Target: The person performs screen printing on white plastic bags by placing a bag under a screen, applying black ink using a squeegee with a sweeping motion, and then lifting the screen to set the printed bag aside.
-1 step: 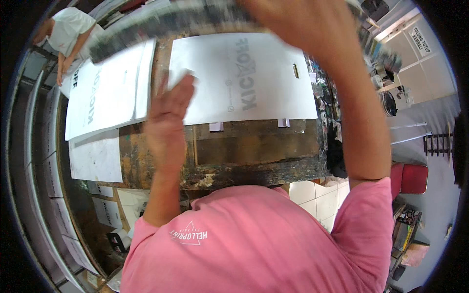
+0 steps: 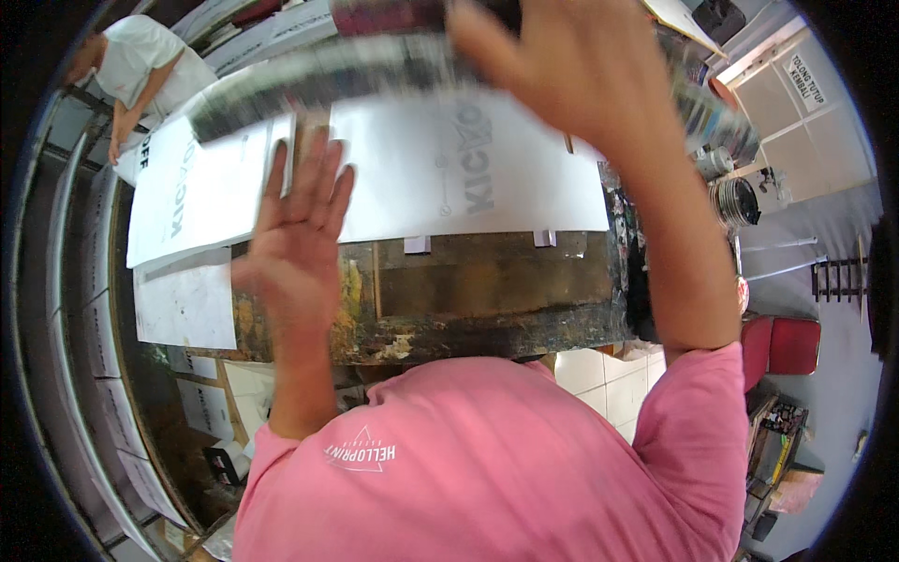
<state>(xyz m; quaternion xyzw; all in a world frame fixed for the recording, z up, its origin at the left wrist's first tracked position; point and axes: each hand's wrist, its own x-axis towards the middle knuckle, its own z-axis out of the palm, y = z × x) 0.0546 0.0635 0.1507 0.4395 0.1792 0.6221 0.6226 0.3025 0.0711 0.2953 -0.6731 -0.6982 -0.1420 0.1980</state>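
My left hand [image 2: 295,225] is raised over the table near the gap between the white sheets, palm showing and fingers spread, holding nothing. At the top, my right hand [image 2: 590,66] reaches far forward with its thumb out to the side; its other fingertips are cut off by the picture's edge. Next to it, a long dark, ink-stained bar or frame [image 2: 309,89], smeared by motion, crosses above the sheets. Below it lies a flat white sheet [image 2: 403,178] with grey lettering. To its left sits a stack of similar white sheets [image 2: 211,197], partly covered by the bar.
The worn, paint-stained table [image 2: 496,281] carries small white tabs [image 2: 418,244] along the sheet's near edge. A co-worker [image 2: 150,70] stands at the far left. Metal rails [image 2: 58,281] run along the left side. Cans [image 2: 735,201] and a red chair [image 2: 794,345] are on the right.
My left hand has moved slightly left and its fingers have spread. The dark bar sits lower, nearer the sheets. My right hand has shifted slightly.
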